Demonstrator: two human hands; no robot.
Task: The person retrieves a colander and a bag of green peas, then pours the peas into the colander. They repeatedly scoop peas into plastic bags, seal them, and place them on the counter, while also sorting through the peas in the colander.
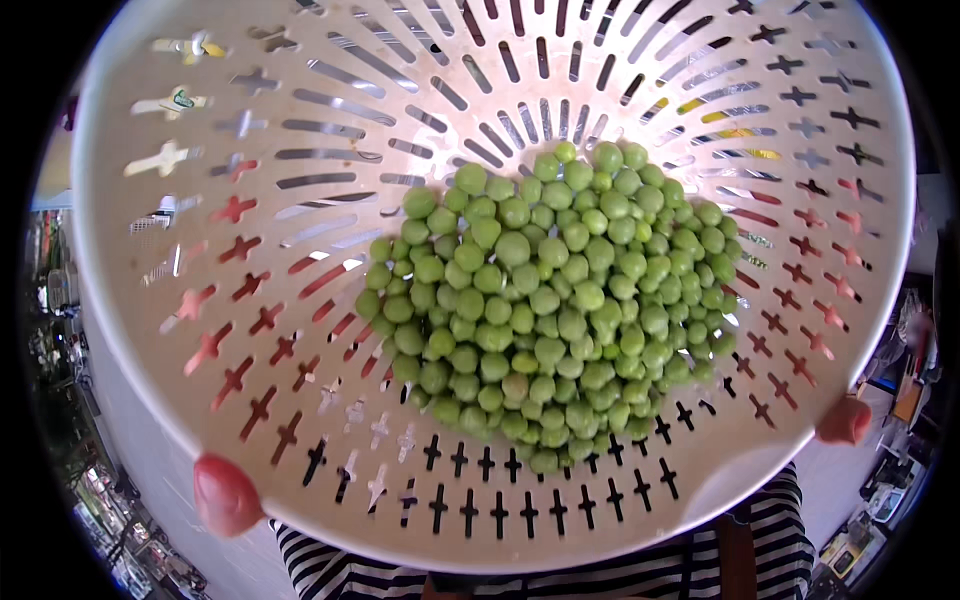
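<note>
A white plastic colander [480, 517] with slots and cross-shaped holes fills most of the view, tilted towards me. Inside it lies a heap of shelled green peas [547, 300], lower on the near side. The thumb of my left hand [225, 495] presses over the rim at lower left, and its fingers show pink through the holes beneath. On the right, the thumb tip of my right hand [844, 420] hooks the rim, with more fingers behind the wall. The colander hides the rest of both hands.
Striped clothing [345, 562] shows below the near rim. Blurred clutter stands along the left [127, 517] and right [855, 551] edges beyond a pale floor [150, 450]. Metallic and yellow patches glint through the slots; I cannot tell what they are.
</note>
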